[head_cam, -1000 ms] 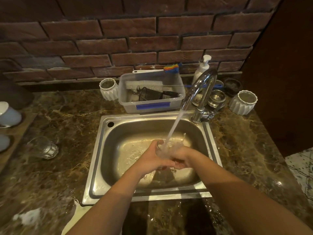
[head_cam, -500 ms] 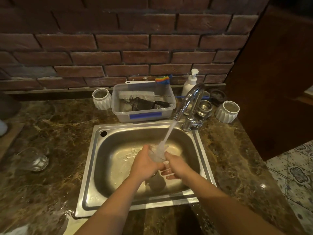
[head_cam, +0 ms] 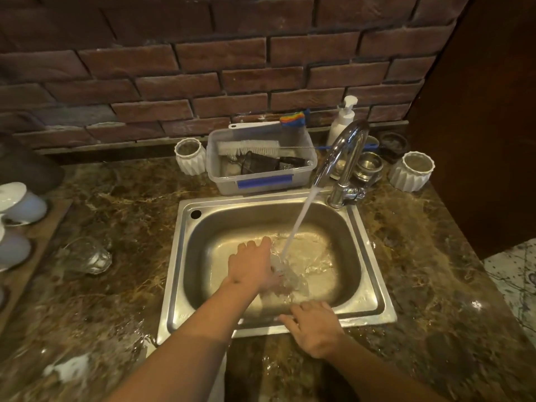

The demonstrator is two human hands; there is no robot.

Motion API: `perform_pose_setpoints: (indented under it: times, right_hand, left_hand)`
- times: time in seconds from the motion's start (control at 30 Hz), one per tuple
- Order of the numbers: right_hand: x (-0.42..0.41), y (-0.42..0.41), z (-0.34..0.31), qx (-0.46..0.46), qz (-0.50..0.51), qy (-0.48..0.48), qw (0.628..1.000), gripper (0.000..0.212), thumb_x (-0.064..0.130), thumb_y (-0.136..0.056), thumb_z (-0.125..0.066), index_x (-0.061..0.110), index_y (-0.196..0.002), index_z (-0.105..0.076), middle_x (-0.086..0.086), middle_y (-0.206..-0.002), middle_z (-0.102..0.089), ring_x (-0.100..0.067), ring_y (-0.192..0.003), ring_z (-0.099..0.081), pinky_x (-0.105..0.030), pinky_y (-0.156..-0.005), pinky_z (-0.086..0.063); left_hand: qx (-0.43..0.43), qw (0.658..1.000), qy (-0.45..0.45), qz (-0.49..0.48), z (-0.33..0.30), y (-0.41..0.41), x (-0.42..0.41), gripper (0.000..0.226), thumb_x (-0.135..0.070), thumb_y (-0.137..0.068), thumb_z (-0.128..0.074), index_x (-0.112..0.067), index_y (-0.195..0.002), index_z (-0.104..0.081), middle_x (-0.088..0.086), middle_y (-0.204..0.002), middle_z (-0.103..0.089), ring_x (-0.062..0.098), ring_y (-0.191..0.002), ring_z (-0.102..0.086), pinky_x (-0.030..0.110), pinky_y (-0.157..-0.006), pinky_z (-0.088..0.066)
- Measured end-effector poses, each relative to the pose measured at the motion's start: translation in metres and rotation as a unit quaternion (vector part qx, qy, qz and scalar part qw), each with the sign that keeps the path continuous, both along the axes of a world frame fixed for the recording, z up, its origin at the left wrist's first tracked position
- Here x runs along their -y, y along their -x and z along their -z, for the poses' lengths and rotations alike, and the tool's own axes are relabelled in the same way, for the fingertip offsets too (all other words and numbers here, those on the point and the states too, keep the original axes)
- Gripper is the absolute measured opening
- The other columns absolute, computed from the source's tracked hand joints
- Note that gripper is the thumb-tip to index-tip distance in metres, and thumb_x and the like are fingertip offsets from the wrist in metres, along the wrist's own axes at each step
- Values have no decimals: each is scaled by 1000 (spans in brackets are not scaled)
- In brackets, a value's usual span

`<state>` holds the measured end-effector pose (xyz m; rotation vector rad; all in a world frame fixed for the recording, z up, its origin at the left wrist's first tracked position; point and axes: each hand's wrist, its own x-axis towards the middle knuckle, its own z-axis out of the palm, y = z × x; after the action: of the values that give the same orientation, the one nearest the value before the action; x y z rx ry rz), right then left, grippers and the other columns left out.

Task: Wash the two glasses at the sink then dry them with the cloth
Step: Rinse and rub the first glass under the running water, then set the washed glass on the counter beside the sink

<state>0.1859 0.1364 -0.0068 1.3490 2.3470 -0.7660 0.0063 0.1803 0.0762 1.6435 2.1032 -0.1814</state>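
My left hand [head_cam: 251, 267] holds a clear glass [head_cam: 287, 278] tipped on its side in the steel sink [head_cam: 374, 297], right under the stream running from the tap [head_cam: 345, 158]. Away from the glass, my right hand [head_cam: 314, 326] rests on the sink's front rim with its fingers spread and nothing in it. A second clear glass [head_cam: 87, 255] lies on the wet marble counter, left of the sink. No cloth can be clearly made out; a pale patch [head_cam: 68, 369] at the counter's front left is too blurred to tell.
Behind the sink stands a plastic tub [head_cam: 261, 181] with a bottle brush and dark utensils. White ribbed pots [head_cam: 411, 171] flank it. A soap pump bottle [head_cam: 342, 120] and small metal cups sit behind the tap. White cups [head_cam: 21, 203] on a wooden tray occupy the far left.
My right hand has let go of the glass and dropped back to the sink's front rim. My left hand now holds the glass alone, lower in the basin and tipped over.
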Motion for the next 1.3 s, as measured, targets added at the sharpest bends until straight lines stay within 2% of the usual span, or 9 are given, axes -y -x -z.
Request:
perform_pose_setpoints:
  times: [0.3,0.37,0.43,0.53,0.63,0.73,0.93,1.1,1.3]
  right_hand:
    - [1,2,3,3,-3,-41,999,86,70,-90,9,32,-135,-54,4,-133,-63,-18,-126,-52,-43,-114,-32]
    - [3,4,6,3,12,-54,998,70,66,-97,-5,33,-132,-57,8,-129,-65,-14,-121,-54,-40,-112,-34]
    - [8,6,7,5,37,-81,996,60,62,-97,-16,33,-121,-63,12,-118,-68,-11,-110,-58,-34,-106,-38]
    - [14,7,16,-33,69,-154,985,46,54,-94,-33,29,-92,-72,10,-91,-73,-12,-85,-64,-32,-86,-45]
    - [18,4,34,-67,33,-234,969,39,43,-89,-46,20,-78,-76,0,-76,-74,-23,-70,-66,-36,-74,-49]
    - [14,3,32,-27,28,-219,975,31,42,-91,-50,24,-86,-75,4,-85,-75,-18,-77,-66,-33,-79,-48]
    - [5,11,13,-4,53,-156,986,37,55,-98,-32,38,-95,-64,17,-99,-68,-4,-90,-56,-27,-91,-45]
    - [3,14,14,37,58,-137,988,35,56,-97,-32,40,-99,-63,18,-106,-68,-4,-102,-59,-28,-94,-43]
    - [5,16,10,33,70,-143,987,32,57,-95,-32,42,-99,-60,21,-109,-66,1,-107,-56,-22,-91,-38]
  left_hand:
    - [-139,984,1,113,-13,14,10,69,-40,-86,-75,-21,-142,-41,13,-139,-55,34,-129,-48,48,-101,-43]
    - [-99,991,-37,83,-12,20,11,69,-44,-83,-77,-22,-139,-42,10,-135,-58,33,-126,-53,48,-101,-45]
    - [17,990,-133,-30,-10,34,19,66,-52,-78,-79,-24,-128,-45,2,-120,-65,26,-112,-62,46,-96,-52]
    - [201,905,-270,-262,-9,60,37,69,-55,-70,-85,-31,-122,-47,-10,-107,-64,17,-99,-65,42,-87,-58]
    - [239,824,-346,-380,-6,100,50,72,-39,-69,-93,-29,-124,-48,-6,-116,-59,20,-112,-60,39,-98,-52]
    - [210,800,-366,-426,2,145,58,79,-28,-68,-95,-17,-132,-52,-1,-126,-52,22,-123,-51,36,-107,-43]
    - [226,756,-351,-504,21,196,79,77,-23,-77,-92,-13,-139,-48,3,-130,-61,19,-120,-58,23,-98,-41]
    - [211,757,-330,-524,38,220,81,71,-23,-80,-90,-13,-136,-47,-1,-126,-57,18,-115,-57,26,-94,-42]
    - [219,763,-320,-517,60,228,68,82,-27,-77,-93,-12,-142,-44,1,-130,-60,21,-121,-59,26,-97,-42]
